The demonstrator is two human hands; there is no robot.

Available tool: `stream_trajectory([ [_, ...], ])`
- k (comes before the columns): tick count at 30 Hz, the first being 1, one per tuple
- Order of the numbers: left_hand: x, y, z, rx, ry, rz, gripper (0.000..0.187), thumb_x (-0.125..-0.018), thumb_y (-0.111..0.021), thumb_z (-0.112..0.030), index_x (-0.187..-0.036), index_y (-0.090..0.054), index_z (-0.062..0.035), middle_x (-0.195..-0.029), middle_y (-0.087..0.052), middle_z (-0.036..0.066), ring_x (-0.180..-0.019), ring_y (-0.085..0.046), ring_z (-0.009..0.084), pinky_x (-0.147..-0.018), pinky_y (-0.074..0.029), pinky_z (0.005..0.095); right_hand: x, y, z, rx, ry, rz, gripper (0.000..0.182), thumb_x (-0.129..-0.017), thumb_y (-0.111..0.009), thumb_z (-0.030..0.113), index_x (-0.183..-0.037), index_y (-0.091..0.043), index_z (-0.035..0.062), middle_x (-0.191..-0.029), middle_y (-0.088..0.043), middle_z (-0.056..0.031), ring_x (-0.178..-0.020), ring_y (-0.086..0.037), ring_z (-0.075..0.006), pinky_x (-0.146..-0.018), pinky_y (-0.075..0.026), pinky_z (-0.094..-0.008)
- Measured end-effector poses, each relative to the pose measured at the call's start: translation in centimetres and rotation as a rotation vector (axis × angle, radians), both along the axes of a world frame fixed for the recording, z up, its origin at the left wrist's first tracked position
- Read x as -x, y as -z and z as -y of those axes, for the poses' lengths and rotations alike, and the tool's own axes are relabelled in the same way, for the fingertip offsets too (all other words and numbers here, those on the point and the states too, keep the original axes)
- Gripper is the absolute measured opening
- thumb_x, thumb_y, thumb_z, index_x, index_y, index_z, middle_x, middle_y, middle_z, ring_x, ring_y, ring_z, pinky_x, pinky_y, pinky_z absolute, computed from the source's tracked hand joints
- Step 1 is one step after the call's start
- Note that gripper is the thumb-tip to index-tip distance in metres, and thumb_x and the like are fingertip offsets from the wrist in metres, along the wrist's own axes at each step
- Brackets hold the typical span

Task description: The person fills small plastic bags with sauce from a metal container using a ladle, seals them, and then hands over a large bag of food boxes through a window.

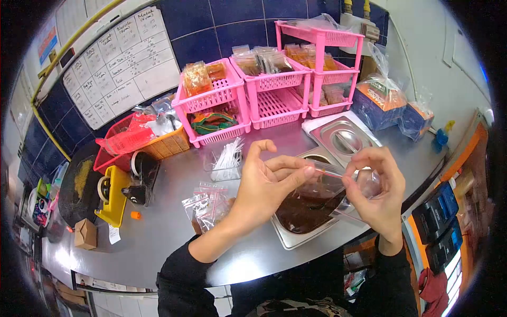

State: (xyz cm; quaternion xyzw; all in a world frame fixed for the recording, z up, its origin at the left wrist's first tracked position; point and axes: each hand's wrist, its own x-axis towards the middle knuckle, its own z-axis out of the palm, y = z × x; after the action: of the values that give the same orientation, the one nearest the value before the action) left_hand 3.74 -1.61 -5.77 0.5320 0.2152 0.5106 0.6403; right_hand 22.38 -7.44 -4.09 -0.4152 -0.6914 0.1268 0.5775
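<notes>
Dark blue wall tiles (222,31) back a grey steel counter (174,222), and we note a handwritten whiteboard (124,66) on the far left wall. Pink baskets (264,84) of packed sachets stand along the far side of the counter, with a yellow tape dispenser (113,195) at the left. Near the counter's front edge we record a steel tray (301,216) of dark brown paste, and filled zip bags (208,203) lie just left of it.

We find a small clear zip bag (338,182) held above the tray, between both hands. Its long axis, the sealing strip, runs roughly left to right, tilting slightly down to the right; the mouth faces the far side. Our left hand (264,187) pinches the strip's left end between thumb and forefinger, other fingers loosely curled. Our right hand (377,187) pinches the right end likewise.
</notes>
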Motion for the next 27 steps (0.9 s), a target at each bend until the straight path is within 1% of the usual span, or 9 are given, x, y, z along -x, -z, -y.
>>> stream_trajectory([
  [8, -0.6, 0.6, 0.2, -0.130, 0.044, -0.017, 0.051, -0.081, -0.060, 0.008, -0.108, -0.021, -0.0110, -0.093, -0.059, 0.017, -0.093, -0.061, 0.0220, -0.086, -0.050, 0.0312, 0.5, 0.6, -0.7, -0.066, -0.016, 0.031, 0.035, -0.072, -0.065, -0.006, -0.103, -0.051, -0.0004, -0.080, -0.061, -0.0049, -0.072, -0.058, -0.0062, -0.057, -0.040, -0.0175],
  [11, -0.6, 0.9, 0.2, -0.165, 0.025, -0.029, 0.054, -0.080, -0.058, 0.011, -0.108, -0.019, -0.0127, -0.094, -0.058, 0.016, -0.094, -0.060, 0.0202, -0.086, -0.050, 0.0311, 0.8, 0.3, -0.6, -0.010, -0.040, 0.059, 0.035, -0.071, -0.066, -0.006, -0.103, -0.052, -0.0009, -0.083, -0.061, -0.0061, -0.072, -0.061, -0.0085, -0.060, -0.044, -0.0193],
  [13, -0.7, 0.9, 0.3, -0.223, 0.006, -0.052, 0.055, -0.080, -0.058, 0.013, -0.107, -0.017, -0.0133, -0.095, -0.057, 0.016, -0.093, -0.060, 0.0189, -0.085, -0.050, 0.0299, 0.9, 0.6, -0.8, -0.030, -0.044, 0.094, 0.037, -0.070, -0.067, -0.008, -0.102, -0.050, -0.0003, -0.084, -0.058, -0.0062, -0.077, -0.060, -0.0107, -0.069, -0.043, -0.0205],
  [17, -0.7, 0.7, 0.4, -0.276, 0.006, -0.108, 0.056, -0.079, -0.057, 0.014, -0.105, -0.016, -0.0135, -0.096, -0.057, 0.015, -0.091, -0.059, 0.0175, -0.083, -0.049, 0.0281, 1.8, 0.7, -0.8, 0.000, -0.035, 0.023, 0.037, -0.070, -0.066, -0.008, -0.102, -0.051, -0.0003, -0.083, -0.060, -0.0060, -0.077, -0.061, -0.0112, -0.070, -0.044, -0.0205],
  [20, 0.0, 0.5, 0.3, -0.355, -0.031, -0.173, 0.055, -0.079, -0.058, 0.013, -0.102, -0.016, -0.0127, -0.095, -0.057, 0.015, -0.090, -0.059, 0.0162, -0.081, -0.049, 0.0270, 2.1, 0.8, -0.8, -0.095, 0.004, 0.109, 0.034, -0.070, -0.067, -0.008, -0.101, -0.053, -0.0012, -0.081, -0.063, -0.0076, -0.075, -0.064, -0.0119, -0.067, -0.047, -0.0218],
  [22, 0.9, -0.6, 0.6, -0.544, -0.089, -0.331, 0.054, -0.078, -0.060, 0.012, -0.099, -0.015, -0.0116, -0.094, -0.058, 0.015, -0.089, -0.059, 0.0154, -0.080, -0.048, 0.0271, 1.8, 0.6, -0.7, -0.080, -0.005, 0.062, 0.033, -0.070, -0.068, -0.008, -0.099, -0.052, -0.0013, -0.077, -0.064, -0.0073, -0.075, -0.064, -0.0121, -0.066, -0.047, -0.0211],
  [24, 1.8, -2.0, 1.7, -0.574, -0.121, -0.294, 0.056, -0.076, -0.063, 0.010, -0.097, -0.016, -0.0108, -0.089, -0.060, 0.015, -0.084, -0.061, 0.0164, -0.078, -0.049, 0.0266, 1.8, 0.2, -0.2, -0.132, -0.006, 0.143, 0.036, -0.070, -0.067, -0.009, -0.102, -0.050, -0.0020, -0.072, -0.065, -0.0078, -0.074, -0.065, -0.0137, -0.064, -0.047, -0.0207],
  [26, 3.9, -3.4, 2.9, -0.828, -0.213, -0.459, 0.059, -0.073, -0.066, 0.011, -0.098, -0.017, -0.0103, -0.083, -0.062, 0.015, -0.078, -0.062, 0.0186, -0.072, -0.051, 0.0266, 3.1, -0.3, 0.8, -0.081, -0.070, -0.075, 0.041, -0.070, -0.066, -0.011, -0.106, -0.047, -0.0037, -0.070, -0.065, -0.0087, -0.075, -0.065, -0.0151, -0.062, -0.048, -0.0207],
  [27, 4.4, -4.1, 3.6, -0.825, -0.218, -0.465, 0.059, -0.073, -0.066, 0.011, -0.098, -0.017, -0.0103, -0.083, -0.062, 0.015, -0.078, -0.062, 0.0186, -0.072, -0.051, 0.0266, 2.7, -0.7, 0.8, -0.172, -0.128, 0.079, 0.044, -0.071, -0.067, -0.010, -0.108, -0.044, -0.0051, -0.072, -0.063, -0.0092, -0.078, -0.065, -0.0166, -0.062, -0.048, -0.0209],
])
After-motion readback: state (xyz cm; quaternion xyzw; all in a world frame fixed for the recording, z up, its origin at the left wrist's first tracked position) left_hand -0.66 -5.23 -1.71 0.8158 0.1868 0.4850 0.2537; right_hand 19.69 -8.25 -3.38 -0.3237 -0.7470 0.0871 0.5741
